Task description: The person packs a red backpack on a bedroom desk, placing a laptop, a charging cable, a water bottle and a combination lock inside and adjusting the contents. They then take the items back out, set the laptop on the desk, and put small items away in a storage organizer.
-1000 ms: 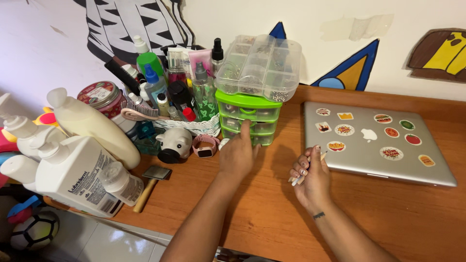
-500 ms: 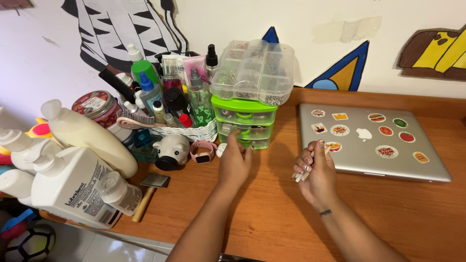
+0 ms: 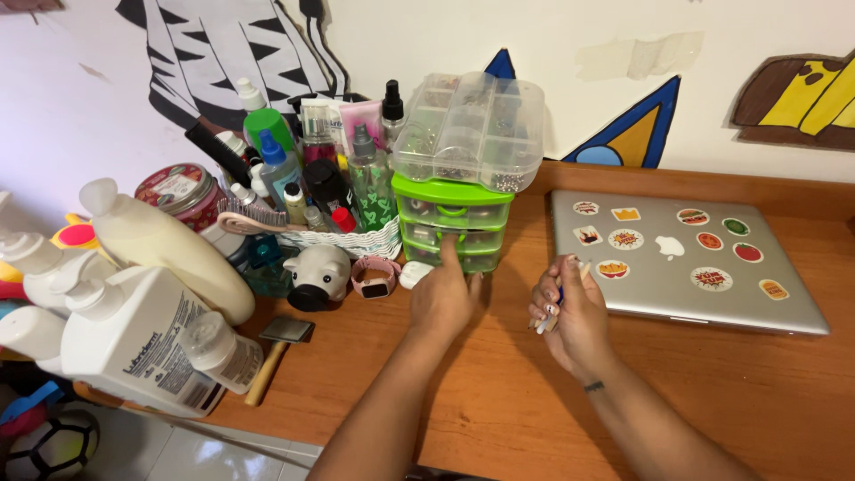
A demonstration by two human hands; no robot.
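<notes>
Green drawer unit [image 3: 452, 223] is set at the counter's [image 3: 499, 392] rear. Left hand [image 3: 443, 298], nearer, fingers extended, is laid directly before its lowest drawer. Right hand [image 3: 570, 312], rightward, is closed around small sticks [image 3: 545, 322].

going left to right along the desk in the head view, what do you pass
large white pump bottle → white pig-shaped figurine → pink smartwatch → left hand at the green plastic mini drawer unit → right hand holding thin sticks → silver laptop with stickers
</notes>
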